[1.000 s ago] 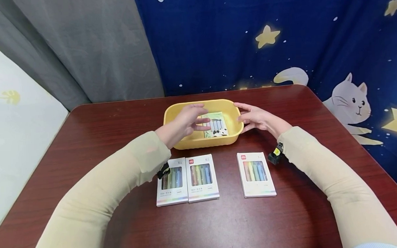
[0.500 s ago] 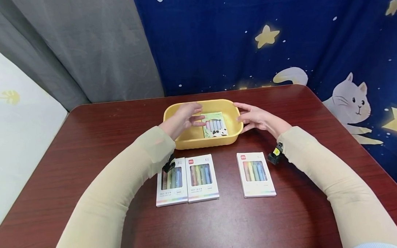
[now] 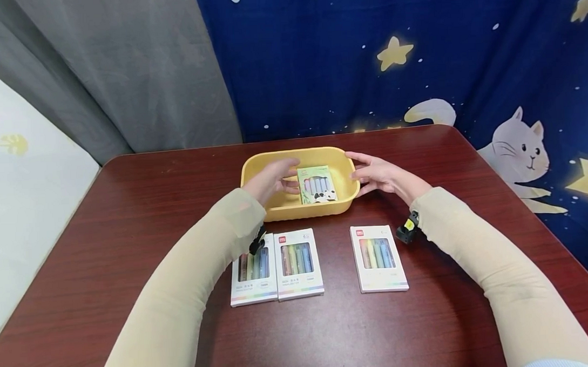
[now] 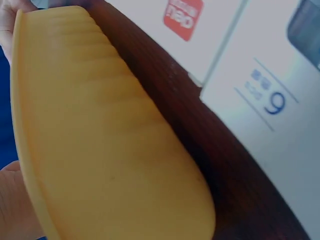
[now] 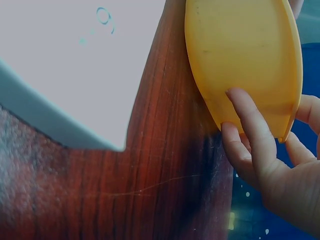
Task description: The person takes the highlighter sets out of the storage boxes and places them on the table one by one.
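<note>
A yellow plastic basket (image 3: pixel 307 211) stands at the back middle of the table. Inside it lies a green box of coloured pens (image 3: pixel 317 184) with a panda print, face up. My left hand (image 3: pixel 274 180) is over the basket's left part, fingers loosely bent and holding nothing, fingertips close to the green box's left edge. At the basket's right end, my right hand (image 3: pixel 378 173) holds the rim. The right wrist view shows two of its fingers (image 5: pixel 255 127) along the outer wall and others past the rim.
Two white pen boxes, a left one (image 3: pixel 253 279) and a middle one (image 3: pixel 299 264), lie side by side in front of the basket. Another white pen box (image 3: pixel 379 259) lies farther right. A blue starry curtain (image 3: pixel 319 64) hangs behind the table (image 3: pixel 328 333).
My left hand has drawn back left and slightly toward me, away from the green box, uncovering more of it. My right hand, the basket and the white boxes stay put.
</note>
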`<state>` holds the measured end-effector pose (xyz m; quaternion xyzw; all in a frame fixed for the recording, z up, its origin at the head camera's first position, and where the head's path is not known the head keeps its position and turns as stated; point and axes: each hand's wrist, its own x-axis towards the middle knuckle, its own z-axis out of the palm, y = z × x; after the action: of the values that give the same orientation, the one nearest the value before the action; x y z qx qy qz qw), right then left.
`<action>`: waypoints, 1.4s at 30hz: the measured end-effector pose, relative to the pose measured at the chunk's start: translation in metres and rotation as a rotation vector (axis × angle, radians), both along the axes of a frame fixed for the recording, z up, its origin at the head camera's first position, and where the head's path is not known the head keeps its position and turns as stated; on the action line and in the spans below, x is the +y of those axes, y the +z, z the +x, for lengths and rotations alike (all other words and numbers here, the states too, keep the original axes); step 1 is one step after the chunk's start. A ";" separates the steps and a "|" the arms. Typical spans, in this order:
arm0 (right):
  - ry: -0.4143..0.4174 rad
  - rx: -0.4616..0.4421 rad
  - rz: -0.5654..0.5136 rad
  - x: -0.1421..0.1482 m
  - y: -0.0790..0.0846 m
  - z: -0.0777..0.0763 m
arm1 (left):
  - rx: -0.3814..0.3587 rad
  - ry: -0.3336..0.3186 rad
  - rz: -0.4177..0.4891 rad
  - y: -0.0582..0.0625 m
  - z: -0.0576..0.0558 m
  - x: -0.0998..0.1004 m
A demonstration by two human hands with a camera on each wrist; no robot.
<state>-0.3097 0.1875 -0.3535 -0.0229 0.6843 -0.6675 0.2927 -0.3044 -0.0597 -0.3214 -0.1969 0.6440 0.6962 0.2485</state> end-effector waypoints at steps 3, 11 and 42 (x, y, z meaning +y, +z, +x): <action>0.001 0.003 0.005 0.000 0.000 0.000 | -0.019 -0.042 -0.028 -0.004 -0.001 0.000; 0.009 0.006 0.002 -0.002 0.002 0.001 | -0.061 -0.043 -0.054 -0.015 -0.003 0.004; 0.003 0.008 -0.007 -0.002 0.002 0.002 | -0.112 0.127 0.096 -0.024 0.005 0.021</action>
<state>-0.3077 0.1859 -0.3514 -0.0277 0.6831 -0.6694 0.2907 -0.2996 -0.0384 -0.3455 -0.2638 0.5812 0.7285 0.2488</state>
